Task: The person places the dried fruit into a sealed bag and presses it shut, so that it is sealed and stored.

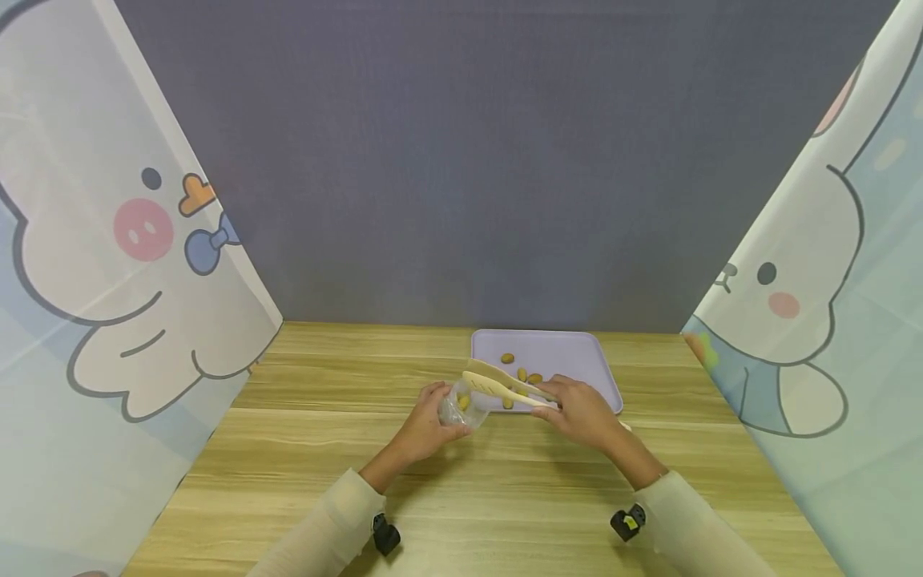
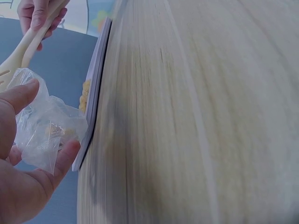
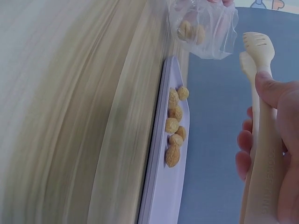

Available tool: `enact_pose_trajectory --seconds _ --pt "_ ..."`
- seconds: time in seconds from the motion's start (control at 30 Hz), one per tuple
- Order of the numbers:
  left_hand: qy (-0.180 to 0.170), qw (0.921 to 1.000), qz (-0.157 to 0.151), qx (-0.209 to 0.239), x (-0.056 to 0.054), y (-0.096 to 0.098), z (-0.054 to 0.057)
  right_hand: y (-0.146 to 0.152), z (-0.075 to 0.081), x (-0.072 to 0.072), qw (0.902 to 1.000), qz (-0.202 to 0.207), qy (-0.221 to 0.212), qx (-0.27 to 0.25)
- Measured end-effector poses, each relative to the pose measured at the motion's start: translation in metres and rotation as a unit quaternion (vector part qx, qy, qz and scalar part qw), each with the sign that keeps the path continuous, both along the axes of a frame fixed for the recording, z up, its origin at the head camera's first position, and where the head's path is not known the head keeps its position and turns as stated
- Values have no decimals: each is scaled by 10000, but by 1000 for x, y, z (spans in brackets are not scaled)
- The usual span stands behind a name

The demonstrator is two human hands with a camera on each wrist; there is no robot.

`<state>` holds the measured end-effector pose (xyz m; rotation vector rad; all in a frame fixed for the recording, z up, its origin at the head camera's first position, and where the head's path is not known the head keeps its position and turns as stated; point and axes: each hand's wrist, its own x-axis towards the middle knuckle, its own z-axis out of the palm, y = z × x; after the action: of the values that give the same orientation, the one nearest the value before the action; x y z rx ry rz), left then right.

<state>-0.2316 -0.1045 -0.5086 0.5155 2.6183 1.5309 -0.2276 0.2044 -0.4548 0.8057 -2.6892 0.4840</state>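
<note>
My left hand (image 1: 425,425) holds a clear plastic bag (image 1: 456,410) with some brown nuts inside. In the left wrist view the bag (image 2: 51,126) sits between thumb and fingers. My right hand (image 1: 580,409) grips cream-coloured tongs (image 1: 505,389), whose slotted heads reach over the bag's mouth. The right wrist view shows the tongs (image 3: 264,116) with a small gap between the heads and nothing visible there. Several walnut-like, wrinkled nuts (image 3: 173,126) lie on a pale purple tray (image 1: 558,346) beneath the tongs and right hand.
The tray rests at the back of a wood-grain table (image 1: 346,361), near a dark grey backdrop (image 1: 461,160). Panels with cartoon animals stand along the left and right sides. A small whitish object (image 1: 625,425) shows partly beside the right wrist.
</note>
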Motion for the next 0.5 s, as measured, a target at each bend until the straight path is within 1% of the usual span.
enact_pose_trajectory --seconds 0.23,0.5 --pt "-19 10000 31 33 -1 -1 -3 8 -2 0 9999 -84 -74 -31" --pt "-112 9999 62 -32 -1 -3 -4 23 -12 -2 9998 -190 -14 94"
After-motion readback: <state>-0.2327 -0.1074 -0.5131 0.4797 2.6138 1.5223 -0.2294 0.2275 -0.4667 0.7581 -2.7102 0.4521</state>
